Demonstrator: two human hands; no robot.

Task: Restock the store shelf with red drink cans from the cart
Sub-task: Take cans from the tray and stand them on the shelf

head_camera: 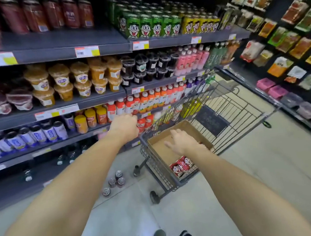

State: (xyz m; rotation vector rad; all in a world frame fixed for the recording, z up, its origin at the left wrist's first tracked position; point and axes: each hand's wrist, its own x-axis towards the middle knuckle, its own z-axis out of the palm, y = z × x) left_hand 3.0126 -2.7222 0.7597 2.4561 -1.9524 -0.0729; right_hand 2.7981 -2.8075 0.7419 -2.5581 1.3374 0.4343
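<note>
While left hand curls (contents unseen), right hand spread over cart, red cans below.

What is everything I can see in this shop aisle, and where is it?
red cans: a few, red with a cartoon face, lying in the box's near end
box: one, brown cardboard, open, in the cart
cart: one, grey wire, in the aisle beside the shelves
floor cans: four, dark with silver tops, upright on the floor left of the cart
green cans: many, green, top shelf
cups: many, orange, stacked on the second shelf
bottles: a row, orange and red, third shelf
left hand: fingers curled, at the bottles' shelf; what it holds is hidden
right hand: open, over the box
</note>
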